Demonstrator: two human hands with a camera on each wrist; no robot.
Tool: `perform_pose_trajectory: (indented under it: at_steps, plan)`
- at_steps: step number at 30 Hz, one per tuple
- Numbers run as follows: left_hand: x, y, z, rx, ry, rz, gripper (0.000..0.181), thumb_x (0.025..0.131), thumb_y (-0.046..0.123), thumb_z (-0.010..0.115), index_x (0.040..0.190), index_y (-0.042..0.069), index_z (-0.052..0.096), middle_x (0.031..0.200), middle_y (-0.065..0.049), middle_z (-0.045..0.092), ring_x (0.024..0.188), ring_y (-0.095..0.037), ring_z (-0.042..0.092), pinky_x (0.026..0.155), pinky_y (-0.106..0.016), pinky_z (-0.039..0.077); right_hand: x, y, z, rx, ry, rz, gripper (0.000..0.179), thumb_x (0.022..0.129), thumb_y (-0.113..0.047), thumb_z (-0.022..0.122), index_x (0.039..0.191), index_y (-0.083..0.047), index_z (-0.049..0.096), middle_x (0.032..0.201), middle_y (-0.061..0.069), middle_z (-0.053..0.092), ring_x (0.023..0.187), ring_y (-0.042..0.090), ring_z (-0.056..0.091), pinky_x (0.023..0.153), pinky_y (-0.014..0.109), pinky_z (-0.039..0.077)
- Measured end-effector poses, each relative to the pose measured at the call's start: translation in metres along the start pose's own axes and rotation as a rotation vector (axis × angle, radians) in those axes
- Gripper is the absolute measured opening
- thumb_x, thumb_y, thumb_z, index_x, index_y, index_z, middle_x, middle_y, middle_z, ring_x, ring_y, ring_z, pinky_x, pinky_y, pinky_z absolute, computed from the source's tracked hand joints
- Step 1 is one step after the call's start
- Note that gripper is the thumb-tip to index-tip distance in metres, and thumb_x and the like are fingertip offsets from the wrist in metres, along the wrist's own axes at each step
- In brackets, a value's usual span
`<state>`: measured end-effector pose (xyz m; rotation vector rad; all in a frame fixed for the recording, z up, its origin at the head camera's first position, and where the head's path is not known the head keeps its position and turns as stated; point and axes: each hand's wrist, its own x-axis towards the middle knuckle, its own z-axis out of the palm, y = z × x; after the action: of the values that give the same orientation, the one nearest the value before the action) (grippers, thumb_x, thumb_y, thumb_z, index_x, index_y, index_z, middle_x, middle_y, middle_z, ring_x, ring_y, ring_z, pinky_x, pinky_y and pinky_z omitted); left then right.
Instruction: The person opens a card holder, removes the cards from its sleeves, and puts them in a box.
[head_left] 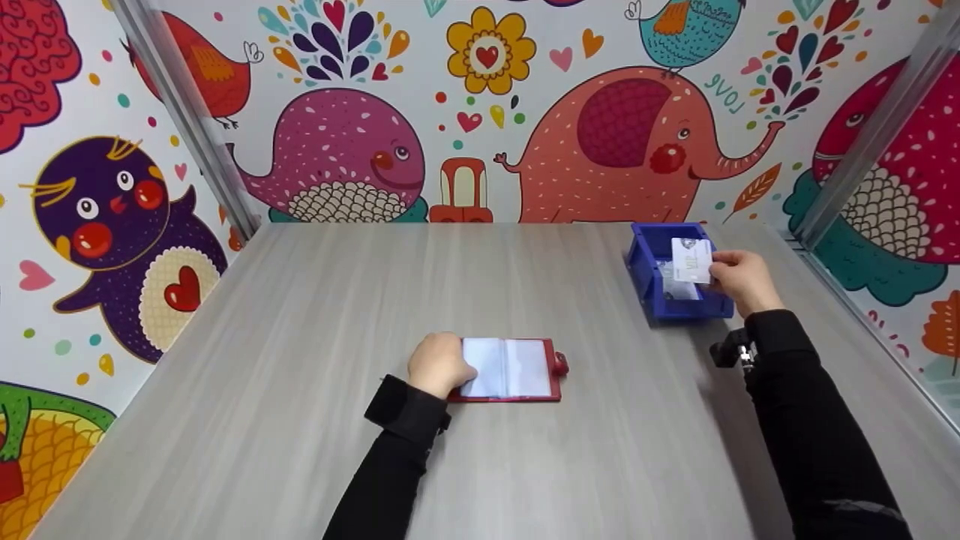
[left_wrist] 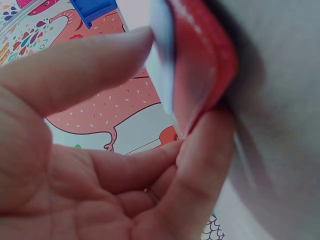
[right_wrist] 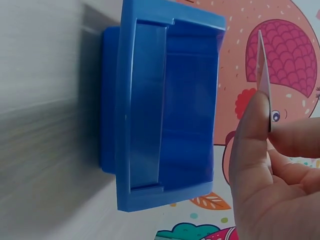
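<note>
A small red card holder [head_left: 556,386] lies spread on the table, its two pale clear-sleeved pages facing up and a snap tab at its right edge. My left hand [head_left: 437,365] grips its left edge; in the left wrist view the thumb presses on the sleeve side and fingers touch the red cover [left_wrist: 202,60]. Above the blue bin [head_left: 693,309], my right hand [head_left: 746,283] pinches a white card [head_left: 691,260] marked VIP between thumb and fingers. Seen edge-on in the right wrist view, the card [right_wrist: 263,75] is apart from the bin [right_wrist: 124,125].
Something pale shows inside the bin below the card, too unclear to identify. The wood-grain table [head_left: 337,300] runs back to a wall [head_left: 480,120] printed with cartoon animals. Metal posts [head_left: 202,120] stand at the table's back corners.
</note>
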<state>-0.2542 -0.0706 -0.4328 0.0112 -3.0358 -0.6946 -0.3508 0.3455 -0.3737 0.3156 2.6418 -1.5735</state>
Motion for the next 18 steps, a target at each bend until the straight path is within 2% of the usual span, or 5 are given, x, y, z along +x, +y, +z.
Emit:
perform_pose_trajectory:
  at_steps: [3, 7, 11, 18]
  plan:
    - [0.0, 0.0, 0.0, 0.004, -0.003, -0.008, 0.02, 0.068, 0.011, 0.079, 0.08, 0.001, 0.067, 0.082, -0.012, 0.066, 0.074, -0.026, 0.06, 0.066, -0.041, 0.053, 0.002, 0.0, 0.001, 0.005, 0.013, 0.014, 0.051, 0.103, -0.007, 0.035, 0.149, 0.012, 0.024, 0.146, 0.03, 0.033, 0.115, 0.03, 0.044, 0.103, 0.039, 0.044]
    - [0.001, 0.0, 0.0, 0.005, -0.007, -0.015, 0.022, 0.068, 0.012, 0.08, 0.084, 0.0, 0.069, 0.085, -0.013, 0.067, 0.076, -0.027, 0.061, 0.067, -0.042, 0.054, 0.005, 0.0, 0.003, 0.015, 0.031, 0.029, 0.05, 0.103, -0.006, 0.034, 0.149, 0.012, 0.025, 0.146, 0.03, 0.033, 0.117, 0.031, 0.043, 0.106, 0.043, 0.041]
    - [-0.001, 0.0, -0.001, 0.008, -0.003, -0.008, 0.024, 0.068, 0.012, 0.08, 0.086, -0.001, 0.069, 0.086, -0.013, 0.067, 0.078, -0.027, 0.061, 0.068, -0.042, 0.054, 0.007, 0.0, 0.003, 0.008, 0.043, 0.037, 0.051, 0.102, -0.005, 0.034, 0.149, 0.012, 0.024, 0.147, 0.03, 0.033, 0.119, 0.032, 0.043, 0.104, 0.041, 0.043]
    - [-0.001, -0.001, 0.0, 0.007, -0.007, -0.005, 0.024, 0.068, 0.012, 0.08, 0.085, 0.0, 0.069, 0.084, -0.012, 0.066, 0.079, -0.028, 0.061, 0.069, -0.042, 0.053, 0.011, 0.001, 0.001, -0.01, 0.062, 0.031, 0.052, 0.1, -0.002, 0.034, 0.148, 0.014, 0.025, 0.145, 0.031, 0.035, 0.118, 0.032, 0.044, 0.094, 0.033, 0.048]
